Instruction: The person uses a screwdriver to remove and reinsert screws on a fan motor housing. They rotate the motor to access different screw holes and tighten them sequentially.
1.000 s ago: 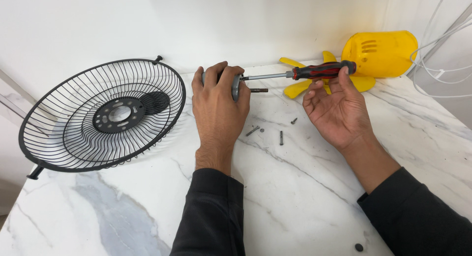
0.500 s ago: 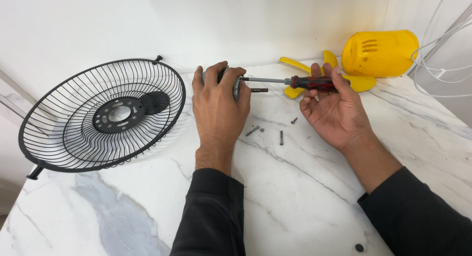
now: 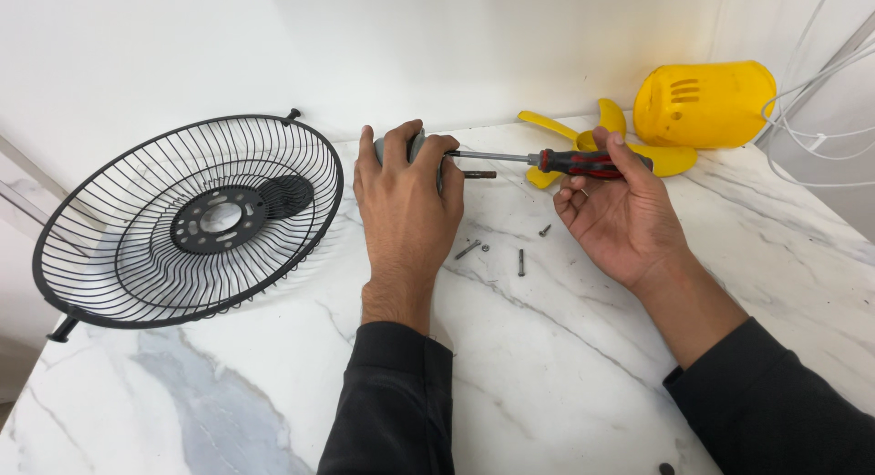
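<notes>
Marble, white with grey veins, is making up the surface [image 3: 565,366] I am working on, smooth and glossy under my sleeves. My left hand [image 3: 406,206] is lying palm down, its fingers curling over a small grey rounded part [image 3: 415,147] and pinning it against the stone; most of that part is hidden under my knuckles. My right hand [image 3: 620,211] is turned palm up, fingers loosely closing around the red and black handle of a screwdriver [image 3: 547,159], whose thin steel shaft is running level to the left and meeting the grey part at my left fingertips. A short dark rod [image 3: 478,174] is sticking out just below the shaft.

Between my hands, a few small dark screws [image 3: 520,261] are lying scattered and loose. To the left, a round black wire fan guard [image 3: 196,220] is resting tilted, its rim reaching close to the surface's left edge. At the back right, yellow plastic fan blades [image 3: 565,133] and a yellow rounded housing [image 3: 702,101] are sitting against the white wall, with white cables [image 3: 811,129] looping beside them. Open marble is stretching toward me, between and in front of my forearms.
</notes>
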